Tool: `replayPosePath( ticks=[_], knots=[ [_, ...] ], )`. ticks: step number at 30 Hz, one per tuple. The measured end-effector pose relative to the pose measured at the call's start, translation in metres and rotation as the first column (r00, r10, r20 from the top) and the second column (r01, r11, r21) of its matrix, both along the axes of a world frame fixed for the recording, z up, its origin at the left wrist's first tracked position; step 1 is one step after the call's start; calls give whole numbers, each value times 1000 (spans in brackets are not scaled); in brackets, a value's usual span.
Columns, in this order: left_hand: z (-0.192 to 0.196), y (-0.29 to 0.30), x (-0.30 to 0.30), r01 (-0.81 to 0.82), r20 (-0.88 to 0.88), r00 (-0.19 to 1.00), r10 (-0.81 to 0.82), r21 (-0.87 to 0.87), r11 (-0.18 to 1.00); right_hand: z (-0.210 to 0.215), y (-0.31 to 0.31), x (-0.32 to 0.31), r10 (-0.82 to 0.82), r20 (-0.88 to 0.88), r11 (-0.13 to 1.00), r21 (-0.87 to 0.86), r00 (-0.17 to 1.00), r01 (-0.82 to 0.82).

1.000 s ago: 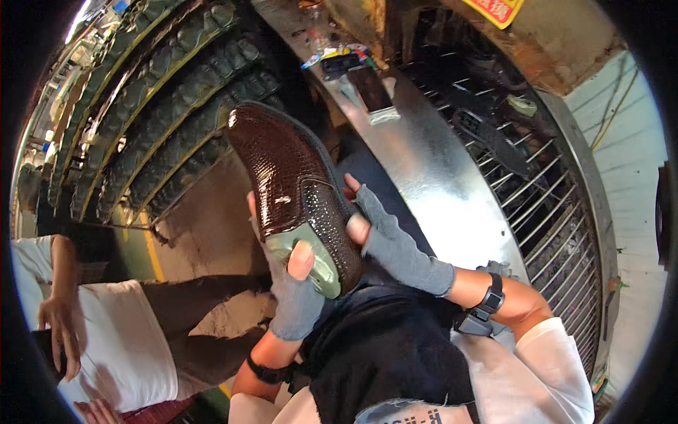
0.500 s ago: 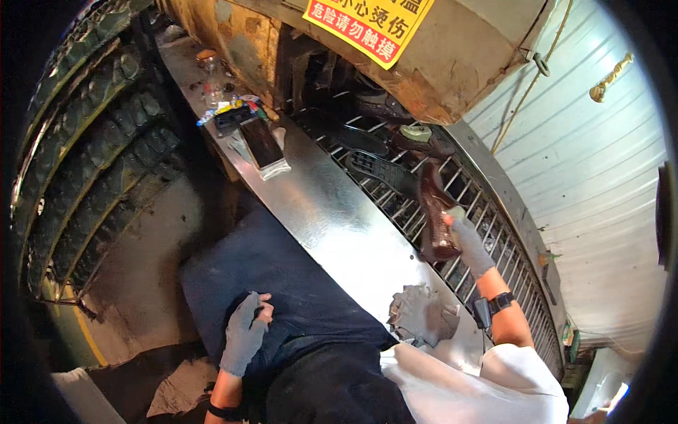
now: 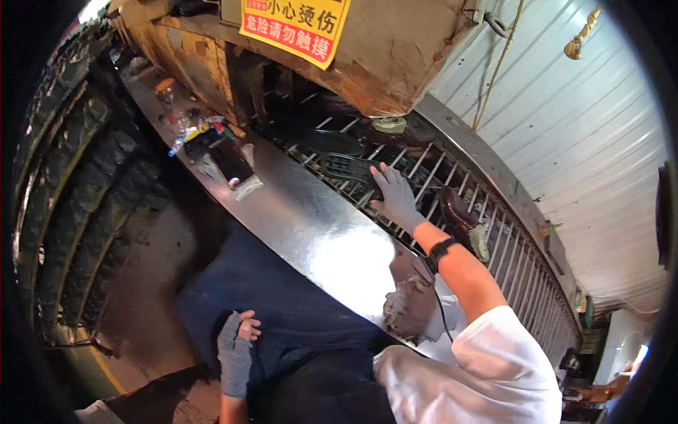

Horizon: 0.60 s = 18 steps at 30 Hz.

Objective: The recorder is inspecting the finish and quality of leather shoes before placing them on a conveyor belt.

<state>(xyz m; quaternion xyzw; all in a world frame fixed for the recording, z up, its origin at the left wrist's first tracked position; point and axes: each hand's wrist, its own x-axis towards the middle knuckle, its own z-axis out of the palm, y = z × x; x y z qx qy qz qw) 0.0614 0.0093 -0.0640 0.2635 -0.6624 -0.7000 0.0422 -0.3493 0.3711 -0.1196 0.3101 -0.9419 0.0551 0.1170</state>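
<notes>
My right hand [image 3: 395, 196], in a grey fingerless glove, is stretched out flat over the metal grate [image 3: 494, 247] with its fingers spread. It holds nothing, and its fingertips are at a dark flat piece [image 3: 346, 169] lying on the bars. A glossy brown shoe [image 3: 458, 210] rests on the grate just right of my wrist, apart from the hand. My left hand [image 3: 236, 350], gloved the same way, lies low on the dark blue cloth [image 3: 296, 311] over my lap with loosely bent fingers and nothing in it.
A shiny steel shelf [image 3: 304, 219] runs along the grate, with a crumpled rag [image 3: 409, 307], a dark flat slab [image 3: 229, 162] and small colourful items [image 3: 201, 131] on it. A rusty machine housing with a yellow-and-red sign [image 3: 296, 25] hangs above. Rows of dark shoes [image 3: 78, 191] fill the left.
One second ago both hands held the brown shoe near my face. The right hand carried it to the grate, let go and moved left along the bars. The left hand dropped to my lap.
</notes>
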Motion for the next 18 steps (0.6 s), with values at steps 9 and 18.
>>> replayPosePath(
  ticks=[9, 18],
  knots=[
    [26, 3, -14, -59, -56, 997, 58, -15, 998, 127, -37, 20, 202, 432, 979, -72, 879, -189],
    [92, 25, -98, 203, -481, 811, -332, -301, 932, 193, -123, 131, 458, 873, 846, -486, 166, 220]
  ],
)
